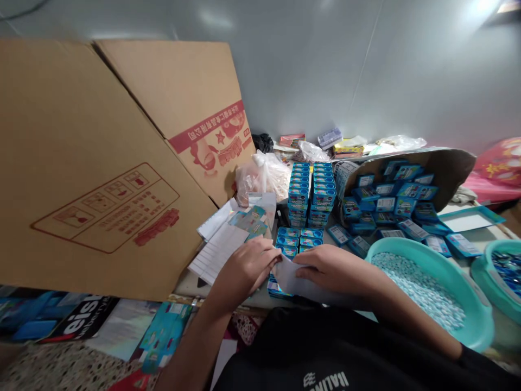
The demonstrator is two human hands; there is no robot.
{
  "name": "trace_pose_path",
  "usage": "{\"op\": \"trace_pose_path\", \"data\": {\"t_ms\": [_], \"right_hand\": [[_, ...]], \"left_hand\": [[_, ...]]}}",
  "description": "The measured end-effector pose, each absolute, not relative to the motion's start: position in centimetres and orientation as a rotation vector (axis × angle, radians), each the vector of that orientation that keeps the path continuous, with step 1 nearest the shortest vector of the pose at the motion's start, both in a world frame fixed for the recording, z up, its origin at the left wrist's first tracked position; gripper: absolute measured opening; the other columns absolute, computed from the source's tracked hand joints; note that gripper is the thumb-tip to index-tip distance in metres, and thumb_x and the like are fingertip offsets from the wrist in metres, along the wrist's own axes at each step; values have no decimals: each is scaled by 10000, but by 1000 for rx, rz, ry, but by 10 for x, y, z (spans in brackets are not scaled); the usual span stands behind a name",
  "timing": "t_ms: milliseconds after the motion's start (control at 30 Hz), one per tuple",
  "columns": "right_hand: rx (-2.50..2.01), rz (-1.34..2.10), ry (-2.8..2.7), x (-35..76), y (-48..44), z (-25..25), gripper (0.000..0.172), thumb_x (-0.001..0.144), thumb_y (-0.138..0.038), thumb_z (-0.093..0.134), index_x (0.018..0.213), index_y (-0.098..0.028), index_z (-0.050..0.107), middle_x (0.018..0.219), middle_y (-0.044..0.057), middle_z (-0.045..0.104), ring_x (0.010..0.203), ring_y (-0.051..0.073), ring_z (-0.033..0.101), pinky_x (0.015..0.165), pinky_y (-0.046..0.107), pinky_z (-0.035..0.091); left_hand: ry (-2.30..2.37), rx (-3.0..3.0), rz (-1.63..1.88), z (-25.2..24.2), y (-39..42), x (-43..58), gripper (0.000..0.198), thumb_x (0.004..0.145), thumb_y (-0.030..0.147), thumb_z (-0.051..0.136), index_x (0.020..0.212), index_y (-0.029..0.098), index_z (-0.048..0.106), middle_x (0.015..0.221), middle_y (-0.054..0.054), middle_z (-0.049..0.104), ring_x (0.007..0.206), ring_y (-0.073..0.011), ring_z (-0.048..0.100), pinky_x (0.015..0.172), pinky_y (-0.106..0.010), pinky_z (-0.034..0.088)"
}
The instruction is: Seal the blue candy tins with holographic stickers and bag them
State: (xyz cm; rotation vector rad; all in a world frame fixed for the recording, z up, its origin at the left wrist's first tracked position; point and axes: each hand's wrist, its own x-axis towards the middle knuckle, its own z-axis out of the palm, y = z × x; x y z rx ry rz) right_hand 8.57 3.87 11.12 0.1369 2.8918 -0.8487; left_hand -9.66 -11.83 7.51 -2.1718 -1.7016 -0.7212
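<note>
Both my hands meet over the front of the table around a plain whitish card piece [290, 277], which looks like the blank side of a small carton. My left hand [248, 262] pinches its left edge with curled fingers. On the right, my right hand [319, 265] grips the card between thumb and fingers. Just behind the hands are rows of small blue boxes [288, 233], partly covered by them. Taller stacks of blue boxes [299, 198] rise farther back. Flat unfolded cartons [223, 244], white and blue, lie left of my left hand.
A big cardboard box [101, 146] fills the left. To the right, a tipped carton [451, 163] spills blue boxes. A turquoise basin [478, 326] holds pale blue pieces; another basin [480, 271] holds dark blue wrapped ones. Plastic bags [264, 176] sit behind, against a grey wall [301, 70].
</note>
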Motion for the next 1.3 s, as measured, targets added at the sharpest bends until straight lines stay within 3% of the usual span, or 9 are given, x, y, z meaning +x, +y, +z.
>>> {"op": "trace_pose_path", "data": {"t_ms": [233,467,600,667,800,933,1067,1167,1300], "right_hand": [[181,-858,2965,96,48,107,256,983,-281,475,787,-177,603,757,34,671,663,129,542,607,262,289],[249,-1000,2944,104,55,98,256,974,-281,479,767,-169,580,772,33,659,673,125,526,612,253,296],[206,-1024,2901,108,58,103,219,961,-259,485,815,-172,622,791,36,673,685,134,540,612,251,304],[129,-1031,2855,111,59,106,185,949,-245,504,848,-181,645,788,29,680,678,135,543,603,250,303],[78,-1072,2842,116,61,104,199,952,-232,497,861,-195,670,787,22,692,670,136,553,607,252,319],[72,-1135,2839,121,65,96,231,962,-250,485,866,-192,688,802,27,701,710,150,589,623,254,351],[88,-1168,2901,121,65,96,176,942,-245,533,982,-189,695,924,48,718,825,170,619,710,260,405],[156,-1110,3000,116,59,98,269,874,-203,614,1138,-192,665,1066,71,712,943,200,626,791,279,413],[234,-1062,3032,108,49,94,129,860,-213,638,966,-181,705,886,54,731,783,174,625,696,261,381]], "left_hand": [[-1534,-2168,-788,67,-112,-99,345,881,116,619,1222,162,594,1169,-119,681,1176,-226,592,968,-394,539],[-1476,-2181,-863,56,-99,-83,239,813,152,715,1033,179,628,1131,-82,711,1173,-225,607,1042,-420,487],[-1626,-2130,-871,55,-96,-78,461,853,220,679,1284,141,534,1216,-148,654,1231,-257,550,1059,-459,459],[-1680,-2160,-815,59,-97,-78,447,887,190,610,1324,155,519,1216,-141,651,1212,-254,559,1093,-499,410],[-1714,-2345,-959,68,-102,-76,293,898,140,581,1181,196,626,951,-54,695,927,-168,643,999,-418,491],[-1908,-2401,-1195,73,-105,-68,127,924,164,559,1003,194,655,874,-28,690,842,-140,635,1011,-401,498],[-2007,-2339,-1143,71,-101,-61,169,961,152,458,884,183,605,796,-5,656,774,-126,607,1104,-448,417],[-2069,-2279,-1159,68,-97,-58,183,968,175,442,864,183,593,797,-11,651,775,-133,606,1085,-430,434],[-2118,-2201,-1160,63,-95,-57,187,970,169,441,876,184,603,815,-8,673,777,-128,629,1086,-416,431]]}}
